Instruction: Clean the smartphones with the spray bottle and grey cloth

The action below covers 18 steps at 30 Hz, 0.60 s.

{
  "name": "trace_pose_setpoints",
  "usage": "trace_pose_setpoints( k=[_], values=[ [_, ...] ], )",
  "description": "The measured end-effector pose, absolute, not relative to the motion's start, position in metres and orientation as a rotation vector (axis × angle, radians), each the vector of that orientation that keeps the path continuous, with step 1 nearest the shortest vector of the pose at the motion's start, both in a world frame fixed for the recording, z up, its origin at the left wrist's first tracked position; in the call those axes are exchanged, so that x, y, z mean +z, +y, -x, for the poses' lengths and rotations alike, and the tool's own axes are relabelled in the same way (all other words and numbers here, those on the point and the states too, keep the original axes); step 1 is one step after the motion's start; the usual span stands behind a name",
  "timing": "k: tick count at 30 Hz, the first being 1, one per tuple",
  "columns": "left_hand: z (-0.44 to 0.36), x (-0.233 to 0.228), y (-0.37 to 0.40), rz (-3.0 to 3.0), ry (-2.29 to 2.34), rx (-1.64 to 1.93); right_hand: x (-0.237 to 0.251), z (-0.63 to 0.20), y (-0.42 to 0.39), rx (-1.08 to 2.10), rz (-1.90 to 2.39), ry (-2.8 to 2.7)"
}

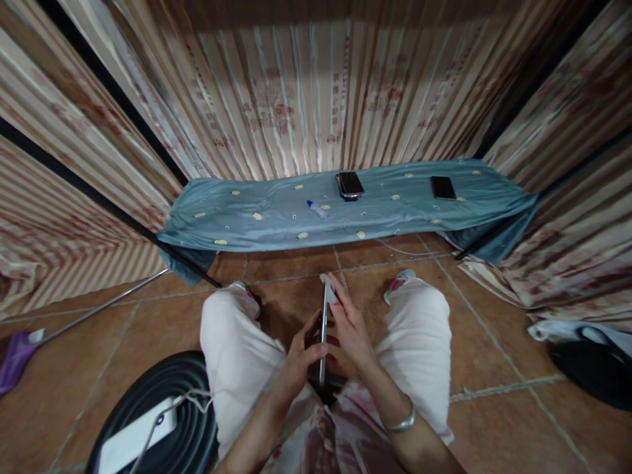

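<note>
Silver-edged phone point(323, 329) being gripped edge-on between knees: left hand point(296, 359) clasping its side, right hand point(348, 326) pinching a white cloth point(328, 288) against its top.

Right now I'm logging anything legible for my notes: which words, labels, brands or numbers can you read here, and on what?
Nothing can be read.
Curtains: reddish printed marks, maybe characters, too blurred.
Small bottle on the blue cloth: no label legible.
Stacked phones and single phone: dark screens.
Phone between left hand and right hand: edge-on, no text.
</note>
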<state>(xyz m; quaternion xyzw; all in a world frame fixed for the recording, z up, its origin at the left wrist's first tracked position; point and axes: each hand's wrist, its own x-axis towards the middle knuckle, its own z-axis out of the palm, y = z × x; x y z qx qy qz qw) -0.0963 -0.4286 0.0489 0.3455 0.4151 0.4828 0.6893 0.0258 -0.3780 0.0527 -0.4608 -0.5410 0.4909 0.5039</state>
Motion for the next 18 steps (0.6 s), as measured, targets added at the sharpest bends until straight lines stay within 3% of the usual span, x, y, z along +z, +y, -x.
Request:
trace_pose_setpoints(
  k=[8, 18],
  values=[
    [0.096, 0.057, -0.417, -0.786, 1.053, 1.169, 0.060, -0.024, -0.392, 1.056, 1.113, -1.553],
    [0.109, 0.060, -0.415, -0.790, 1.149, 1.212, 0.056, -0.020, -0.416, 1.126, 1.040, -1.662]
  ],
)
